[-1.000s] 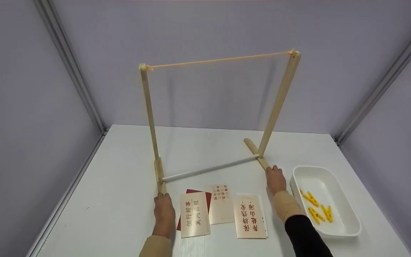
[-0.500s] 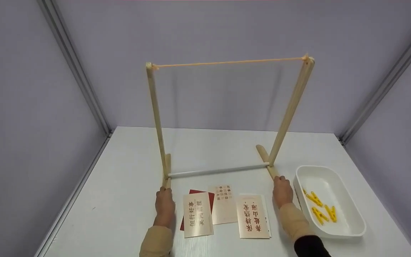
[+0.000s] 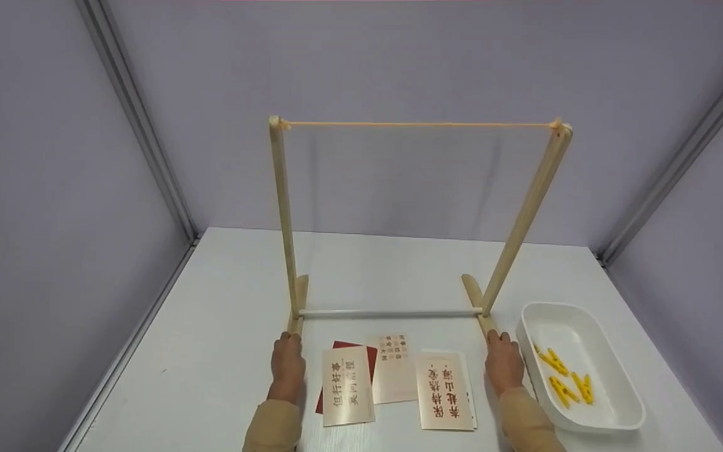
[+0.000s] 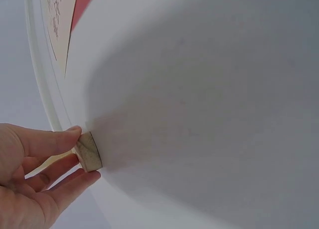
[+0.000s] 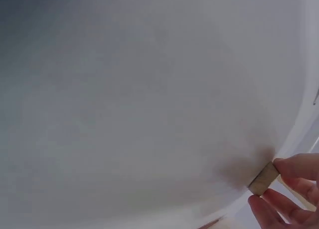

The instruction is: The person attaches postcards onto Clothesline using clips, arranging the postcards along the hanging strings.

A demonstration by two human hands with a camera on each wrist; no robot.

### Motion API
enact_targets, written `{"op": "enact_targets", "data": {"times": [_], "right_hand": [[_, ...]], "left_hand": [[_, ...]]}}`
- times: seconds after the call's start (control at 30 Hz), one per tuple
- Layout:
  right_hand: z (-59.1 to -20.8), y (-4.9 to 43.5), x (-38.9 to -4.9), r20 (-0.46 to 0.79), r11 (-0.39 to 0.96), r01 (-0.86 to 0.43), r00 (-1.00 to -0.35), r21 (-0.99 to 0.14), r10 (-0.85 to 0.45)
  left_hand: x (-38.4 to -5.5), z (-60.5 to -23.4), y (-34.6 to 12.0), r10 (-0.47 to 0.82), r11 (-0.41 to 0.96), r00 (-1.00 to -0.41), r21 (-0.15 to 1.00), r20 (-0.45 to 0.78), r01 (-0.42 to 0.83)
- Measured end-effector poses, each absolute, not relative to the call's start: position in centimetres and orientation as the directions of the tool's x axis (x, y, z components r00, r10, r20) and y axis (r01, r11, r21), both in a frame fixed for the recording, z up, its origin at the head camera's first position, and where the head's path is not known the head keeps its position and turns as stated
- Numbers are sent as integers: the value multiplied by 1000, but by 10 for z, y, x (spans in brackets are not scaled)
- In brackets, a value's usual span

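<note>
A wooden frame (image 3: pixel 528 216) stands on the white table, with an orange string (image 3: pixel 418 124) tied between its two post tops. Low down, a white rod (image 3: pixel 390 312) joins the posts. My left hand (image 3: pixel 287 364) grips the near end of the left foot; in the left wrist view, thumb and fingers pinch the wooden foot's end (image 4: pixel 88 151). With my right hand (image 3: pixel 504 363) I hold the near end of the right foot, and the right wrist view shows that foot's end (image 5: pixel 264 179) pinched between thumb and fingers.
Between my forearms lie several printed cards, among them a gold one (image 3: pixel 349 389), a pale one (image 3: pixel 396 373) and a front right one (image 3: pixel 445 395); a red one (image 3: pixel 372 361) peeks out. A white tray (image 3: pixel 615 370) with yellow clothespins (image 3: pixel 583 387) stands right. Grey walls surround the table.
The frame has shifted toward me and to the right, both hands moving with it. It has turned so that the string and rod now run level across the head view.
</note>
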State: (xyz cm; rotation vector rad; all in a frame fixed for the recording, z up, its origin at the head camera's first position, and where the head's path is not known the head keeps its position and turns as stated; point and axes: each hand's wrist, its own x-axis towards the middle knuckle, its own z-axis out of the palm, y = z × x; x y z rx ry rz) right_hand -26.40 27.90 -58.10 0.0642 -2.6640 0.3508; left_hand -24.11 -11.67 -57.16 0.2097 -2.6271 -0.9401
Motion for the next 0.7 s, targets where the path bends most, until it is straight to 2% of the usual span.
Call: {"op": "enact_targets", "data": {"times": [0.1,0.23,0.37,0.5,0.7], "right_hand": [[-579,279,-257,424,960,-105,-906,-260,16],[-575,278,-250,367,965,-68,-930,-255,32],[-572,276,-246,284,971,-6,-957,-240,64],[-570,277,-244,230,961,26,-969,-277,93],[-568,276,-246,205,950,48,-972,-309,116]], "left_hand": [[-239,-572,-118,-231,793,-920,609,316,10],[-239,-571,-119,-205,821,-924,571,323,17],[-237,-570,-121,-193,821,-932,570,306,17],[-236,-569,-120,-197,811,-929,584,314,25],[-237,-568,-121,-195,827,-931,562,309,13]]}}
